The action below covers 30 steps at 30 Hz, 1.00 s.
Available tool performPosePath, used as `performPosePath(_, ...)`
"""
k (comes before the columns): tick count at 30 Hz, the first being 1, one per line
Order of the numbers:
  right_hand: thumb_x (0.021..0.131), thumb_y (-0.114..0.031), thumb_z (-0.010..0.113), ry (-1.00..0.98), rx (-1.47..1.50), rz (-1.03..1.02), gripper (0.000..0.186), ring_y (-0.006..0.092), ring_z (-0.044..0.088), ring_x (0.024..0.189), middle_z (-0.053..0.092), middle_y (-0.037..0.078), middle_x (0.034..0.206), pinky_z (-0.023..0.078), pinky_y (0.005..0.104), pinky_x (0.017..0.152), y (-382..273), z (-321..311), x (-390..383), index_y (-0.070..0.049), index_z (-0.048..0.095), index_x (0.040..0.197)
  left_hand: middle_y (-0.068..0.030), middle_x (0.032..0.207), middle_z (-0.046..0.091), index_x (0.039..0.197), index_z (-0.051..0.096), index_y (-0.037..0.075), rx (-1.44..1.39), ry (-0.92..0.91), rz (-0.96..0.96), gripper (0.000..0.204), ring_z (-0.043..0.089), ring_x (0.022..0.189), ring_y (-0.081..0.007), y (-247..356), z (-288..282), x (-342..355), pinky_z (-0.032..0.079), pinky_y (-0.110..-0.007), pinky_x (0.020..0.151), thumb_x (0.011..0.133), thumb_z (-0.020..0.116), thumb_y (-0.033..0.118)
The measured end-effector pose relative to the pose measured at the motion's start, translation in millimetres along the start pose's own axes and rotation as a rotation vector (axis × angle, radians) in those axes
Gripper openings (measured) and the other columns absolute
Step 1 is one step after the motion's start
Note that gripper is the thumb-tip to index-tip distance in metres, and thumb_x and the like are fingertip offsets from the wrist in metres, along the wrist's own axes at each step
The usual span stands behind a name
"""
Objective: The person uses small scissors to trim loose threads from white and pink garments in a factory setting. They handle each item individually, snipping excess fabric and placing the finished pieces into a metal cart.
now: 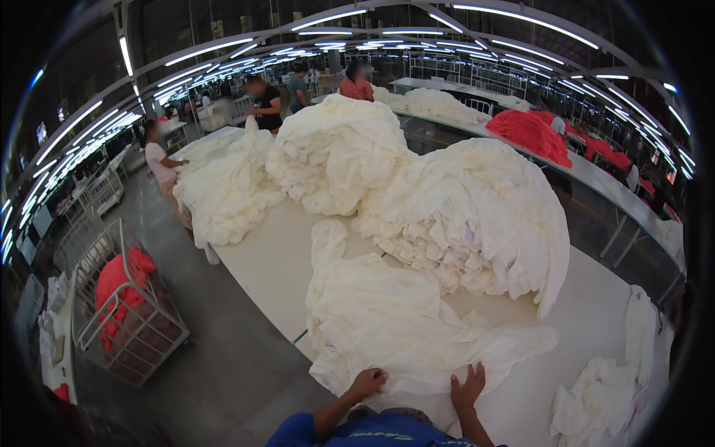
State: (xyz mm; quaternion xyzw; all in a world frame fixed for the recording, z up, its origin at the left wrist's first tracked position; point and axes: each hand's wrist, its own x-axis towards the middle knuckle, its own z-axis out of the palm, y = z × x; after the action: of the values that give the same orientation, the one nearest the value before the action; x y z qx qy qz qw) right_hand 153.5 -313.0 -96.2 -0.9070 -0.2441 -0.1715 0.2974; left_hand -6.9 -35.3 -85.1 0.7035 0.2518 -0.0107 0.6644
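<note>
Two cream fabric piles (514, 201) stand gathered beyond the still-rumpled cloth (395, 305); at its near edge, left hand (369, 382), grip unclear; right hand (468, 389), open.

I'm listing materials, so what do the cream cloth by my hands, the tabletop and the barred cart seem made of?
Cream cloth: thin, matte fabric by its soft folds; fibre unclear. Tabletop: perhaps matte laminate, being flat, pale and smooth. Cart: probably painted metal, judging by its slim, whitish bars.

At the near edge of the table (268, 257), the left hand (369, 382) curls its fingertips from view, perhaps pinching cream cloth (387, 313); the blue shirt (365, 430) is cut off below. Distant workers (205, 99) are indistinct.
</note>
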Motion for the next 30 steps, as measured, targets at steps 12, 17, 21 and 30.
performPosePath(12,0.073,-0.026,0.072,-0.115,0.108,-0.127,0.047,0.0411,0.04,0.124,0.051,0.019,0.127,0.03,0.0533,0.103,-13,-18,-52,0.001,0.058,0.11,-0.0014,0.083,0.06,0.11,0.06,-0.001,-0.188,-0.285,0.02,0.03,0.055,0.072,-0.0086,82,71,-26,0.048,-0.025,0.069,0.092,0.059,0.023)
performPosePath(17,0.074,-0.024,0.071,-0.108,0.094,-0.133,0.044,0.0408,0.042,0.121,0.051,0.019,0.127,0.032,0.0533,0.101,-5,-16,-51,0.001,0.058,0.109,-0.0031,0.081,0.062,0.098,0.064,0.001,0.02,-0.293,0.3,0.024,0.054,0.071,-0.0095,54,115,-13,0.046,-0.025,0.065,0.085,0.066,0.021)
performPosePath(21,0.076,-0.025,0.069,-0.091,0.102,-0.155,0.043,0.0405,0.044,0.12,0.052,0.019,0.126,0.032,0.0532,0.1,-6,-14,-50,0.001,0.059,0.108,-0.0046,0.076,0.06,0.083,0.064,0.003,0.156,-0.242,0.354,0.024,0.055,0.07,-0.0121,46,118,-18,0.045,-0.028,0.064,0.078,0.072,0.025)
performPosePath(30,0.079,-0.021,0.064,-0.121,0.145,-0.19,0.036,0.0393,0.045,0.117,0.054,0.02,0.123,0.032,0.0521,0.1,-8,-16,-49,0.004,0.06,0.104,-0.0086,0.081,0.062,0.087,0.064,0.004,0.125,-0.198,0.345,0.025,0.059,0.075,-0.0176,-11,131,-22,0.047,-0.032,0.068,0.078,0.071,0.026)
